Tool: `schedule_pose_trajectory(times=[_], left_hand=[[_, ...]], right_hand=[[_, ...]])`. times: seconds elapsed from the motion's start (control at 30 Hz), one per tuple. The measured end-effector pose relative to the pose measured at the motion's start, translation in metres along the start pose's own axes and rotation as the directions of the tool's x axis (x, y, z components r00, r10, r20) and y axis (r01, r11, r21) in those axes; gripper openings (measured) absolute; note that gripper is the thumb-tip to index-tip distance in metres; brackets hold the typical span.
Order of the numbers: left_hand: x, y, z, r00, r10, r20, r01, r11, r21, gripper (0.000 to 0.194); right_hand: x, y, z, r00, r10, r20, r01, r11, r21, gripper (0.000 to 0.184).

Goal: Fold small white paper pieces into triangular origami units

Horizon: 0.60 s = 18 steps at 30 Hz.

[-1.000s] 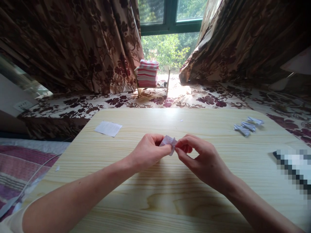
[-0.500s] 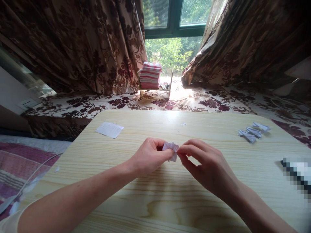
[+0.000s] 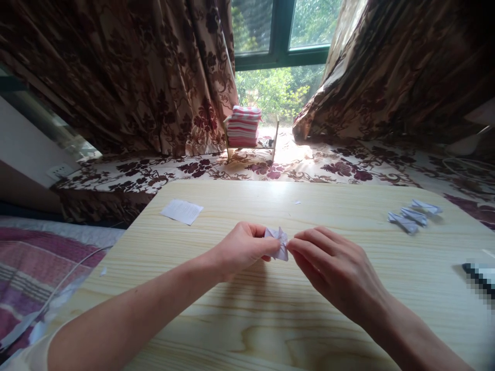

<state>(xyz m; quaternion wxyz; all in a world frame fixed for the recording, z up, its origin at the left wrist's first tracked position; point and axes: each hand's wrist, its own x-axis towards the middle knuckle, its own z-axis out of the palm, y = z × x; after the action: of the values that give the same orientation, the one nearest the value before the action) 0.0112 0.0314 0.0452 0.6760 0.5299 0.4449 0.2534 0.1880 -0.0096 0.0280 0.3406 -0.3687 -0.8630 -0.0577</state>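
A small folded piece of pale paper [image 3: 279, 242] is held just above the light wooden table [image 3: 270, 319], near its middle. My left hand [image 3: 242, 250] pinches its left side with thumb and fingers closed. My right hand [image 3: 336, 268] meets it from the right, its fingertips pressed together on the paper's right edge. Most of the paper is hidden between the fingers.
A flat white slip of paper [image 3: 181, 211] lies at the table's far left. Three folded paper pieces [image 3: 413, 216] sit at the far right. A blurred dark object [image 3: 481, 275] lies at the right edge. Flowered cloth, curtains and a striped stack [image 3: 243, 126] lie beyond.
Both hands stay pinched on the folded paper. My right hand's fingers have straightened and closed in on the paper's edge. The view has shifted slightly to the left.
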Motion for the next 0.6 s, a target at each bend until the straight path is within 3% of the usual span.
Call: schedule_pose_trajectory(times=[0.6], left_hand=[[-0.0047,0.0021,0.0029,1.0,-0.004,0.004,0.005,0.996,-0.085,0.018]], right_hand=[[-0.0027,0.007,-0.0003,0.994,-0.106,-0.033,0.106,0.994,-0.02,0.016]])
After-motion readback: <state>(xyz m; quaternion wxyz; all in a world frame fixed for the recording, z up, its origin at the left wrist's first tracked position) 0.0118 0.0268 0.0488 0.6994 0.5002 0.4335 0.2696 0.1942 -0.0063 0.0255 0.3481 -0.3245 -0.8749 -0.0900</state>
